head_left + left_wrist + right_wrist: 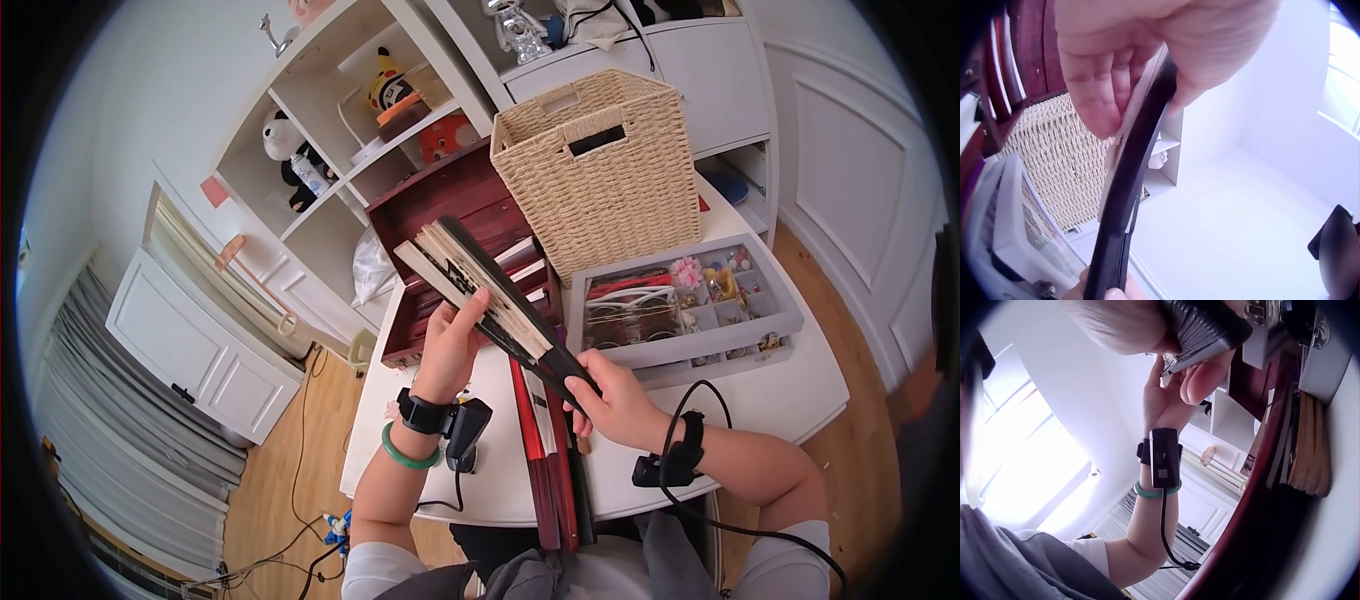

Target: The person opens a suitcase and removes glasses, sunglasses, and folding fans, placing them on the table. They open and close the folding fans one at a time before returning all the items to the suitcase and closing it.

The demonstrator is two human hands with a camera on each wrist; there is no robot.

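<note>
A folding fan (490, 290), mostly closed, has black ribs and cream paper with black writing. My left hand (450, 345) pinches its leaf partway up, thumb on the near face. In the left wrist view, the fingers of my left hand (1166, 56) lie on one side of the fan (1138, 150) and the thumb on the other. My right hand (620, 400) grips the narrow black end, its thumb along the ribs. Below the fan, several long folded fans (540, 460), red and black, lie across the table's front edge. In the right wrist view, the dark rib ends (1210, 328) stick out of my right hand (1122, 325).
A dark red case (400, 330) stands open behind my left hand, with more folded fans inside. Behind it rises a woven basket (610, 180). On the right of the white table (780, 405) sits a grey trinket box (800, 320) with a clear lid. A black cable (670, 430) loops beside my right wrist.
</note>
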